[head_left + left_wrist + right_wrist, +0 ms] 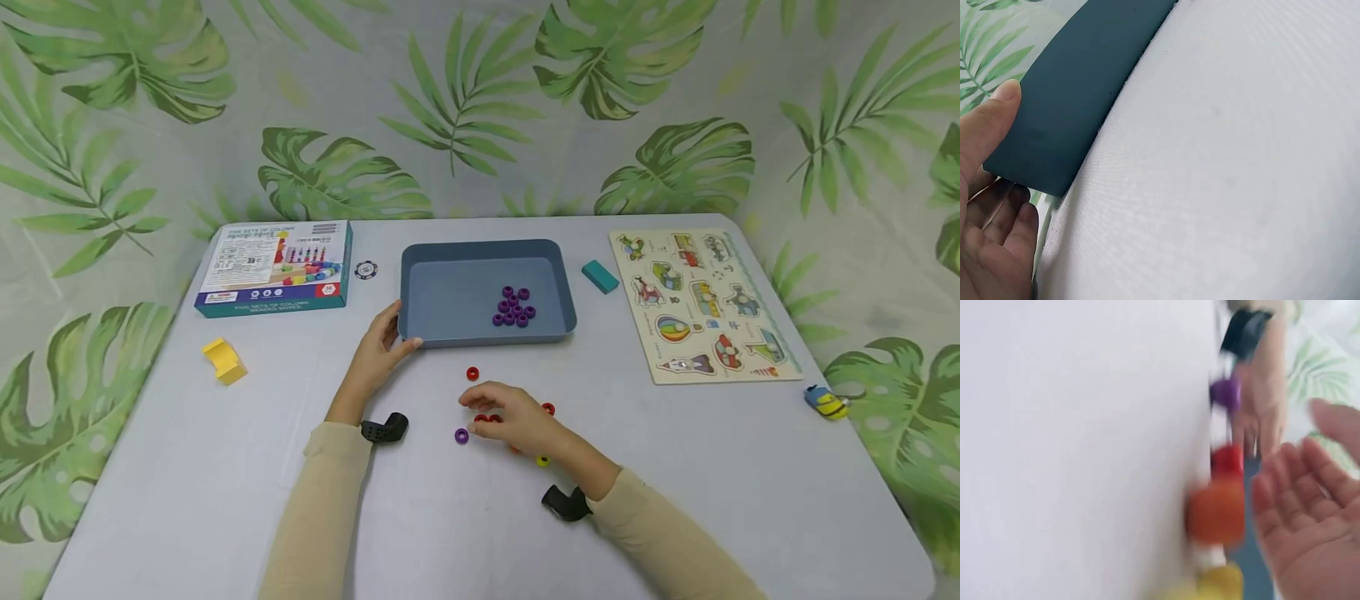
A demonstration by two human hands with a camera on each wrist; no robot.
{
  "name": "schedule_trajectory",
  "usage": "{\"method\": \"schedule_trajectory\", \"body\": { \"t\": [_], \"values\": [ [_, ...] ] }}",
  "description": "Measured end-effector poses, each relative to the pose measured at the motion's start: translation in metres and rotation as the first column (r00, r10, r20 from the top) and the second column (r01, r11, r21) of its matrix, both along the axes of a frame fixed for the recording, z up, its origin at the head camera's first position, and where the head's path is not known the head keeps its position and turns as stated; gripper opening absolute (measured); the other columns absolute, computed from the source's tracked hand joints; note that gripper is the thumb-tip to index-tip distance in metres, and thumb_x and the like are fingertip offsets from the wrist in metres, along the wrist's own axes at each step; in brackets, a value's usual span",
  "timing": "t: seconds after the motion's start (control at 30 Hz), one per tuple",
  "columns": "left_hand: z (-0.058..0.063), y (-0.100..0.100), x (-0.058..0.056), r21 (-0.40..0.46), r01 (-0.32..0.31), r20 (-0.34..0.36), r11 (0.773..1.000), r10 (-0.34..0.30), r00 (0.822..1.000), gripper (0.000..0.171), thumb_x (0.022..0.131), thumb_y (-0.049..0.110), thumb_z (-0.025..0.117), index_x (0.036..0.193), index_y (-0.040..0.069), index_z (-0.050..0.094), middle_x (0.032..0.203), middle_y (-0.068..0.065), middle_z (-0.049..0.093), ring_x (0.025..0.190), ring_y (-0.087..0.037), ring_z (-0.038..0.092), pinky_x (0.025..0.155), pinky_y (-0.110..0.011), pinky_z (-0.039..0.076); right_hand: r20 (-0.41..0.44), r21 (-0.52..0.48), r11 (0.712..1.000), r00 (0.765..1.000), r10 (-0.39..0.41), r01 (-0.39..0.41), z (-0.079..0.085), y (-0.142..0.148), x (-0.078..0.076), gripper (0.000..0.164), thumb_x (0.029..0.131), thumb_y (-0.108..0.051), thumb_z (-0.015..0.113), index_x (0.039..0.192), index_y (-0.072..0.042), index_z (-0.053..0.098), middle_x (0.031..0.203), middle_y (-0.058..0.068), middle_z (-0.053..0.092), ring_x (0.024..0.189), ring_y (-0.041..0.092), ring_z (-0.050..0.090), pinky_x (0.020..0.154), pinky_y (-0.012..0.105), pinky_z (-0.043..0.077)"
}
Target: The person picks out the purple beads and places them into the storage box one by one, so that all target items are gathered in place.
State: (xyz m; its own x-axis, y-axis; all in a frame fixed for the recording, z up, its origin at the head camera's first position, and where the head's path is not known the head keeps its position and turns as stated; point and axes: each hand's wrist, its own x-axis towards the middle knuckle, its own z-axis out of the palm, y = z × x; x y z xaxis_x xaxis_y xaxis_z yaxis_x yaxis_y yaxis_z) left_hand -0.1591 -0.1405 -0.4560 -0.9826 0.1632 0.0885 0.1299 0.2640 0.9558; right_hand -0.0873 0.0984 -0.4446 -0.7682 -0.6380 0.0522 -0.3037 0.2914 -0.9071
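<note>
My left hand (377, 346) holds the near left corner of a blue-grey tray (450, 342), its thumb at the front wall and its fingers round the side. Several purple beads (513, 308) lie together in the tray's right half. Over the beads on the table, my right hand (513, 417) has its fingers loosely bent and nothing in its palm, as the right wrist view shows. A purple bead (461, 436) lies left of its thumb. Around and partly under this hand are red beads (549, 408), an orange bead (1216, 512) and a yellow bead (543, 460).
At the back left lies a boxed bead set (273, 268), with a poker chip (366, 270) beside it. A yellow block (225, 361) is at left. Right of the tray are a teal block (600, 277), a wooden picture puzzle (705, 308) and a small blue-and-yellow toy (826, 403).
</note>
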Motion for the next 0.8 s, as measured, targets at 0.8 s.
{"method": "schedule_trajectory", "body": {
  "t": [0.8],
  "values": [
    [-0.018,-0.005,-0.008,-0.02,-0.002,-0.006,1.0,0.002,1.0,0.074,0.072,0.027,0.062,0.132,0.013,0.021,0.134,-0.005,0.018,0.12,-0.014,0.021,0.097,-0.024,0.023,-0.167,0.119,0.993,0.985,0.038,-0.018,0.001,-0.012,0.001,0.02,0.075,-0.015,0.061,0.095,-0.015,0.059,0.094,-0.012,0.051,0.084,0.006,0.049,0.074,0.022,0.045]
  ]
}}
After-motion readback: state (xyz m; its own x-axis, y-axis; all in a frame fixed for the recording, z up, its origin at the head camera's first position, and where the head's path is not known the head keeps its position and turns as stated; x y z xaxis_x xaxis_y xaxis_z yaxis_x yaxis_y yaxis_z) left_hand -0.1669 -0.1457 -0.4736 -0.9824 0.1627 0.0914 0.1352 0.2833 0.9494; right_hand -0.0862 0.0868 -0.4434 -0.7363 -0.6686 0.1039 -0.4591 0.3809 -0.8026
